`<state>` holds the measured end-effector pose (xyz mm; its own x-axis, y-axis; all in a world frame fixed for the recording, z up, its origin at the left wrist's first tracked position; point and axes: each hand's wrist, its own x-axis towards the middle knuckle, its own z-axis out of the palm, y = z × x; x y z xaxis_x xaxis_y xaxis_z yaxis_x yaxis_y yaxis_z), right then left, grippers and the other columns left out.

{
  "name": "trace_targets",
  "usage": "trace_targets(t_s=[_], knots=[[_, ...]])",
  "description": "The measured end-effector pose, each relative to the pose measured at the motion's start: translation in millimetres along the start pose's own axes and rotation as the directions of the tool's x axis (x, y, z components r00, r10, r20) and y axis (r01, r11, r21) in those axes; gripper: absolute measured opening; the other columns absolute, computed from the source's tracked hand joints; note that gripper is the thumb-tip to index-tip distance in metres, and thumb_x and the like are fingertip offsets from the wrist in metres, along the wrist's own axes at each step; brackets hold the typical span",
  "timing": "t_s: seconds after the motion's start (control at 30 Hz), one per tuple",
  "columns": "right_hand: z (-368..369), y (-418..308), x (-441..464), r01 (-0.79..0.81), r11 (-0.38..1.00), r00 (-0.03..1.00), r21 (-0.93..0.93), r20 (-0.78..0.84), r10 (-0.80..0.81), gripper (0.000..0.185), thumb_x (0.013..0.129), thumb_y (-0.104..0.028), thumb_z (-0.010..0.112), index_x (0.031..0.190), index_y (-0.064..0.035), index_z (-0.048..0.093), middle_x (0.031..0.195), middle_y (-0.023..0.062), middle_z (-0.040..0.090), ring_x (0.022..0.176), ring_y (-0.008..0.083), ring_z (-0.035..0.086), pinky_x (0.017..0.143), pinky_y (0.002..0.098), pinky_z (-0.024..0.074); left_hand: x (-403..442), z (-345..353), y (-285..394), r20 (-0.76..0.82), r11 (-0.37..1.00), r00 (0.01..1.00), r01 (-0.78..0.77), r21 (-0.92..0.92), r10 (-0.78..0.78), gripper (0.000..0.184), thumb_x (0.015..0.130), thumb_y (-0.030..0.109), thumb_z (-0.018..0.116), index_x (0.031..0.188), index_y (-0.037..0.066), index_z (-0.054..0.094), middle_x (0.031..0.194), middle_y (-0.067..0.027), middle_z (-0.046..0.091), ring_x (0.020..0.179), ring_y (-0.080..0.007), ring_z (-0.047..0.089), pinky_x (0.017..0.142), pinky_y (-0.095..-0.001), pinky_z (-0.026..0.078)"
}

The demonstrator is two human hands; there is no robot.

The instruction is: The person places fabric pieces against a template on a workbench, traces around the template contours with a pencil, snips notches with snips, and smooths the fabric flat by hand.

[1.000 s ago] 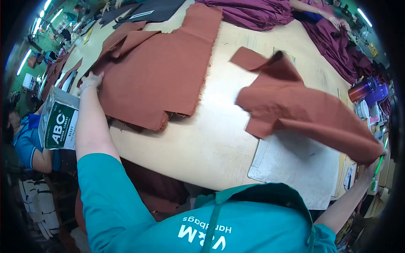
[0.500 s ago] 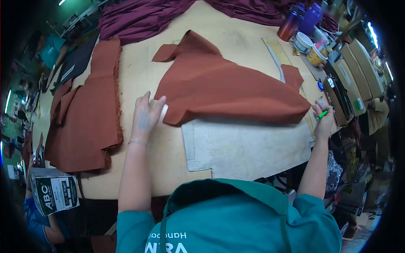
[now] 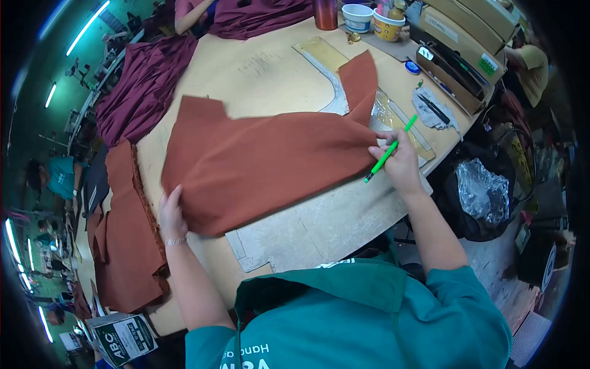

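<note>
A rust-brown cloth piece [image 3: 270, 154] stretches between my two hands over the table. My left hand [image 3: 172, 215] grips its lower left edge, thumb on top. My right hand [image 3: 398, 161] pinches its right end and also holds a green pen [image 3: 390, 149]. Part of the cloth folds upward near the right hand. Beneath the cloth's lower edge lies a grey-white board [image 3: 319, 227]. A yellowish pattern piece [image 3: 322, 54] with a curved pale edge shows behind the cloth. More rust-brown pieces with frayed edges [image 3: 126, 240] lie at the left.
Purple cloth [image 3: 147, 86] lies gathered along the far edge, near a co-worker's arm [image 3: 192, 17]. A red bottle [image 3: 326, 13], tubs [image 3: 388, 27] and boxes [image 3: 461, 37] stand at the back right. A tin [image 3: 123, 338] is at the lower left.
The cloth has been drawn across the board and spread flatter. My left hand, free of it half a second ago, has taken hold of its left edge. The view has turned toward the right.
</note>
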<state>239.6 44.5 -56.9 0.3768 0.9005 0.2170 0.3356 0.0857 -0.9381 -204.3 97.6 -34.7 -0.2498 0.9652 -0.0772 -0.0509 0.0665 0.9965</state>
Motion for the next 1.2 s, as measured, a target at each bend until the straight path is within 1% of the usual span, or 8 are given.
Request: trace_targets(t_s=[0.17, 0.3, 0.53, 0.63, 0.73, 0.9, 1.07, 1.2], knots=[[0, -36, 36, -0.027, 0.833, 0.999, 0.553, 0.042, 0.004, 0.021, 0.078, -0.005, 0.064, 0.084, -0.0044, 0.044, 0.085, 0.0094, 0.059, 0.077, 0.0152, 0.058, 0.069, 0.0261, 0.047, -61, -52, 7, -0.031, 0.87, 0.971, 0.198, -0.451, -0.237, 0.034, 0.088, 0.023, 0.049, 0.115, 0.002, 0.047, 0.116, -0.0115, 0.053, 0.106, -0.0248, 0.052, 0.09, -0.0383, 0.043], [7, -15, 36, -0.182, 0.815, 0.983, 0.55, 0.113, 0.144, 0.016, 0.085, -0.01, 0.058, 0.088, -0.0056, 0.043, 0.103, 0.0153, 0.056, 0.091, 0.0209, 0.059, 0.074, 0.0257, 0.0463, -102, -41, 3, 0.119, 0.761, 0.92, 0.377, -0.529, -0.373, 0.041, 0.09, 0.036, 0.044, 0.119, 0.007, 0.045, 0.121, -0.0095, 0.051, 0.112, -0.0269, 0.048, 0.094, -0.043, 0.04], [-22, -2, -21, 0.017, 0.988, 0.988, -0.151, 0.155, 0.006, 0.026, 0.078, -0.017, 0.067, 0.091, -0.0021, 0.051, 0.078, 0.008, 0.055, 0.081, 0.0145, 0.055, 0.069, 0.0259, 0.0443, -128, -37, -14, 0.076, 0.872, 0.896, 0.444, -0.204, -0.438, 0.04, 0.088, 0.029, 0.051, 0.121, 0.008, 0.043, 0.109, -0.01, 0.057, 0.089, -0.0245, 0.061, 0.069, -0.0341, 0.053], [-16, -19, -41, 0.451, 0.694, 0.887, -0.561, 0.369, -0.278, 0.025, 0.074, -0.014, 0.069, 0.084, -0.0032, 0.049, 0.071, 0.0071, 0.052, 0.072, 0.0144, 0.052, 0.062, 0.0279, 0.0424, -113, -25, -20, 0.056, 0.988, 0.987, 0.146, 0.052, -0.149, 0.033, 0.086, 0.018, 0.054, 0.114, 0.003, 0.05, 0.105, -0.0086, 0.058, 0.09, -0.0191, 0.059, 0.076, -0.0303, 0.049], [-1, -5, -48, 0.53, 0.736, 0.839, -0.422, 0.389, -0.381, 0.028, 0.07, -0.012, 0.072, 0.079, -0.003, 0.047, 0.068, 0.0067, 0.049, 0.062, 0.0156, 0.047, 0.058, 0.0284, 0.0397, -105, -16, -14, 0.019, 0.997, 0.999, 0.044, 0.067, -0.046, 0.029, 0.083, 0.011, 0.054, 0.109, -0.002, 0.054, 0.103, -0.0073, 0.059, 0.091, -0.0147, 0.057, 0.082, -0.0272, 0.044], [-32, -55, -34, -0.004, 1.0, 0.983, 0.023, 0.184, 0.0, 0.028, 0.066, -0.002, 0.072, 0.073, -0.0081, 0.046, 0.07, 0.0, 0.05, 0.066, 0.0092, 0.049, 0.059, 0.0241, 0.0392, -141, -2, 57, -0.002, 0.982, 1.0, 0.009, -0.187, -0.01, 0.037, 0.077, 0.007, 0.054, 0.11, -0.009, 0.05, 0.101, -0.0147, 0.058, 0.092, -0.0206, 0.058, 0.086, -0.0297, 0.043], [-60, -143, 34, 0.321, 0.942, 0.947, 0.099, -0.029, -0.32, 0.023, 0.07, -0.001, 0.069, 0.074, -0.0054, 0.046, 0.08, 0.0062, 0.057, 0.076, 0.0135, 0.057, 0.066, 0.0226, 0.0455, -135, -13, 111, 0.005, 0.941, 0.974, -0.216, -0.261, 0.225, 0.044, 0.073, 0.014, 0.05, 0.108, -0.013, 0.048, 0.101, -0.0218, 0.057, 0.09, -0.027, 0.059, 0.084, -0.0346, 0.045], [20, -163, 145, 0.361, 0.931, 0.922, 0.051, 0.133, -0.364, 0.026, 0.07, -0.014, 0.073, 0.079, -0.0028, 0.052, 0.073, 0.0016, 0.053, 0.065, 0.0085, 0.052, 0.058, 0.0209, 0.0416, -5, -12, 117, 0.095, 0.875, 0.995, 0.028, -0.484, 0.02, 0.025, 0.083, 0.016, 0.048, 0.1, -0.001, 0.055, 0.099, -0.0105, 0.059, 0.092, -0.019, 0.057, 0.087, -0.0354, 0.043]])
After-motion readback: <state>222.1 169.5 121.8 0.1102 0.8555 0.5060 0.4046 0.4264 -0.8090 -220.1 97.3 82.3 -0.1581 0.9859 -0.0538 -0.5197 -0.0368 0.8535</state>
